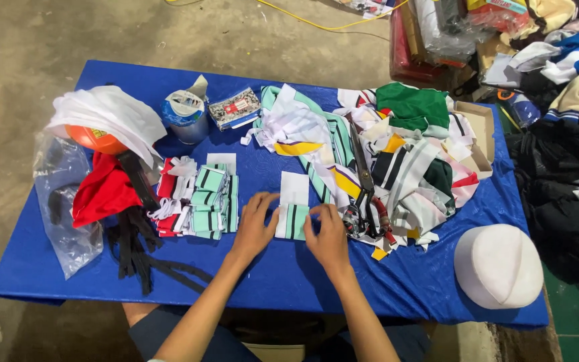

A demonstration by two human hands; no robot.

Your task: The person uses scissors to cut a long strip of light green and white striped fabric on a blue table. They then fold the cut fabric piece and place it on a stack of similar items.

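My left hand (254,226) and my right hand (328,236) press on either side of a small folded cloth piece (293,213), mint green with dark stripes and a white upper half. It lies flat on the blue table cover (383,275). To the left of my left hand stands a stack of folded mint and red striped pieces (199,199). Large scissors (364,191) lie just right of my right hand, on a heap of mixed fabric scraps (397,157).
A white cap (497,265) sits at the right front. At the left are a red cloth (102,191), black straps (135,251), a clear plastic bag (65,201) and white cloth over an orange object (105,117). A tape roll (183,110) stands behind. Clothes pile up on the right floor.
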